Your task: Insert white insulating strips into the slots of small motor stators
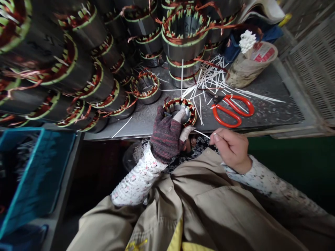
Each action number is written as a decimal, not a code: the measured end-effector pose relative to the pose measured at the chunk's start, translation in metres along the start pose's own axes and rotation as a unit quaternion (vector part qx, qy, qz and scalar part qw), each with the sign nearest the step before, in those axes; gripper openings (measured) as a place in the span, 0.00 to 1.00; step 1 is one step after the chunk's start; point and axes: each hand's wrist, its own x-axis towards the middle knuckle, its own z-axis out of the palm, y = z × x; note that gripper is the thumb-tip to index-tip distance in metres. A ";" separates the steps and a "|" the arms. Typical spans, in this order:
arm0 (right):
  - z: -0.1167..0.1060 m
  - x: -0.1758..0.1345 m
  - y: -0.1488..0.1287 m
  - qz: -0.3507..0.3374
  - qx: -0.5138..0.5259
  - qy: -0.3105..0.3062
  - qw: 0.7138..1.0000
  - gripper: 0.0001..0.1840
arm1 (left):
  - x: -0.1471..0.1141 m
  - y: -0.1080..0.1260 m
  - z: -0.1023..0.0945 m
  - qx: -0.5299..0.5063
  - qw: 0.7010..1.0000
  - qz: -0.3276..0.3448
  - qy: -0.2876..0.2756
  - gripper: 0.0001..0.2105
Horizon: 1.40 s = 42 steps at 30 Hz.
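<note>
My left hand (167, 136), in a dark striped glove with tape on the thumb and a finger, grips a small motor stator (193, 115) at the bench's front edge. A taped finger reaches into the stator's bore, while the thumb stays outside, low on the near side. Copper windings and pale green insulation ring the stator's top. Bare and closed, my right hand (231, 146) pinches one end of a thin white cord (201, 133). The cord's other end meets my left thumb. Another white strip (182, 78) stands upright behind the stator.
Red-handled scissors (227, 118) lie to the right, below a pile of white strips (213, 78). Stacked stators (183, 45) fill the back and left. A small stator (146, 87) sits alone. A tub (242, 71) stands at right back; a blue bin (57, 170) is left.
</note>
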 end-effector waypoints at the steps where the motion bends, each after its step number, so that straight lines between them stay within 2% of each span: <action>1: -0.001 0.000 -0.001 0.003 0.009 0.010 1.000 0.14 | 0.000 0.000 0.000 -0.001 1.000 0.001 -0.005 0.24; 4: -0.005 -0.004 -0.004 0.023 0.032 0.026 0.999 0.14 | -0.001 -0.001 -0.002 -0.023 1.000 0.003 -0.019 0.23; 8: -0.009 -0.007 -0.006 0.033 0.038 0.019 0.999 0.14 | -0.001 0.000 -0.005 -0.022 0.999 0.010 -0.022 0.24; 13: 0.004 0.000 -0.003 0.042 0.038 0.020 0.998 0.15 | -0.001 0.002 -0.006 -0.014 0.999 0.003 -0.028 0.25; 17: 0.015 0.004 -0.004 0.054 0.091 0.036 0.994 0.16 | -0.003 0.003 -0.004 -0.021 0.999 -0.007 -0.032 0.26; 21: 0.010 -0.001 -0.009 0.043 0.108 0.070 0.991 0.16 | -0.004 0.003 -0.003 -0.014 0.999 -0.006 -0.028 0.27; 26: 0.000 -0.005 -0.010 0.048 0.072 0.042 0.995 0.17 | -0.004 0.003 -0.002 -0.012 1.000 -0.008 -0.028 0.27; 33: 0.001 -0.010 -0.004 0.072 0.046 0.040 0.996 0.18 | -0.003 0.003 -0.002 -0.010 0.999 -0.011 -0.029 0.27; 42: 0.012 -0.004 0.000 0.069 0.120 0.058 0.989 0.18 | -0.004 0.002 0.000 -0.011 1.000 -0.008 -0.018 0.27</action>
